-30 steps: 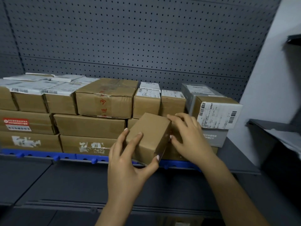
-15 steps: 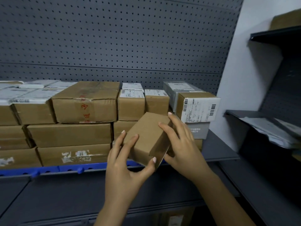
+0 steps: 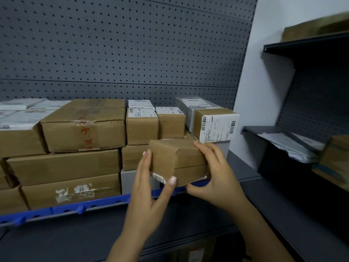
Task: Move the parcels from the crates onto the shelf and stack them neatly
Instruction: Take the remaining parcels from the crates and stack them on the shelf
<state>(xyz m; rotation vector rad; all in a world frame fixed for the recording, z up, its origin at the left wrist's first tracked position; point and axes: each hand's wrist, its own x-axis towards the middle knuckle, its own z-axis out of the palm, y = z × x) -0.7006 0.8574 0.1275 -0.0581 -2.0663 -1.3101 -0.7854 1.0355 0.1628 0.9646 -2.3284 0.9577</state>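
The shelf (image 3: 243, 167) is filling up with parcels (image 3: 64, 165) in neat piles, so I think most of the job is done. The left hand (image 3: 149, 190) and right hand (image 3: 217, 176) are holding one small box (image 3: 177, 157) in front of the stack, fingers curled around its sides. It is not resting in its spot yet. No crates are showing.

The parcel (image 3: 177, 159) between the hands is matt brown cardboard, its seams under glossy clear tape, with a white paper barcode label (image 3: 158, 178) at one corner. The stacked boxes (image 3: 83, 123) are the same dull cardboard — some with shiny tape and paper labels. The pegboard (image 3: 122, 44) looks like matt grey perforated metal; the shelf edge strip (image 3: 66, 209) is smooth blue plastic.
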